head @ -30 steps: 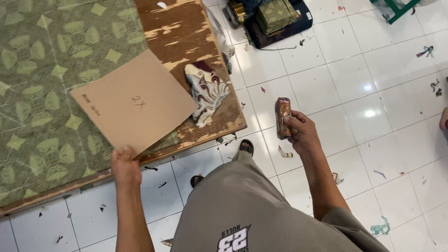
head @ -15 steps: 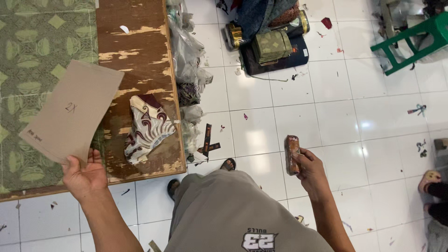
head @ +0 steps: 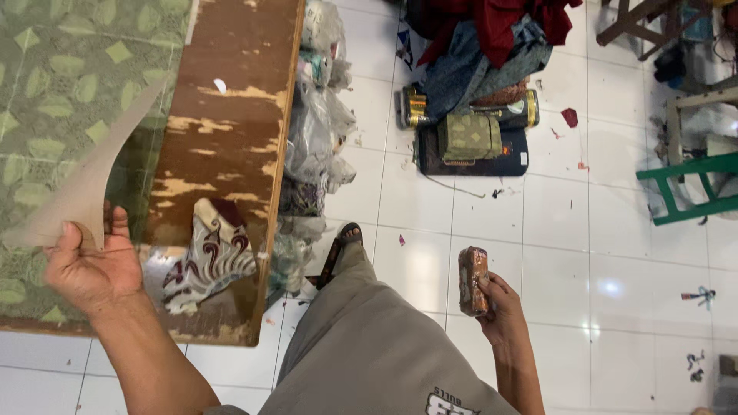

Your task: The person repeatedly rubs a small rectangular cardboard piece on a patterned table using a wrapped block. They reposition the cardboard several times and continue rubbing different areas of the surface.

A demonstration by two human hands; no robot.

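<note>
Left hand [head: 92, 269] closed on the lower corner of a tan card [head: 84, 180], thumb over its edge; the card is lifted and curled above the tabletop [head: 231, 123]. Right hand [head: 500, 307] wrapped round a brown block [head: 473, 280], held upright over the white floor [head: 600, 246], well right of the tabletop. A patterned cloth [head: 211, 257] lies on the tabletop's near end, just right of the left hand. Plastic bags [head: 315, 146] hang against the tabletop's right edge.

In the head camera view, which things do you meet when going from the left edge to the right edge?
Left hand holding cardboard sheet → patterned cloth piece → plastic bags → brown block in right hand → green stool.
</note>
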